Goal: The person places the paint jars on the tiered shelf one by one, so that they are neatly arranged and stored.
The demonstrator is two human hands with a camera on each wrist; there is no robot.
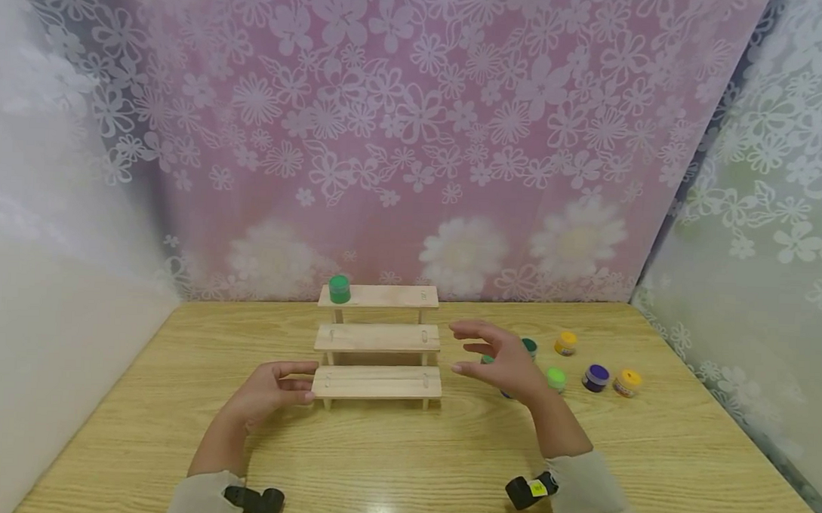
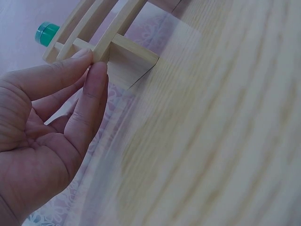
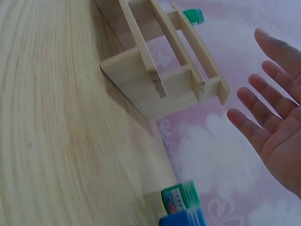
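A three-tier wooden stand (image 1: 377,384) rests on the table, and a green paint jar (image 1: 339,290) sits at the left end of its top tier. At the left end of the lowest tier, my left hand (image 1: 263,395) pinches the plank edge between thumb and fingers, which the left wrist view shows close up. My right hand (image 1: 509,365) hovers just right of the stand, touching nothing. Its fingers (image 3: 256,127) are spread and hold nothing. Partly hidden behind that hand are a green jar (image 3: 174,200) and a blue jar (image 3: 183,219), side by side on the table.
To the right on the table stand a dark green jar (image 1: 529,347), a light green jar (image 1: 556,379), a purple jar (image 1: 595,378) and two yellow jars, one farther back (image 1: 566,343). A flowered pink curtain (image 1: 388,135) hangs behind the wood-grain table (image 1: 390,452).
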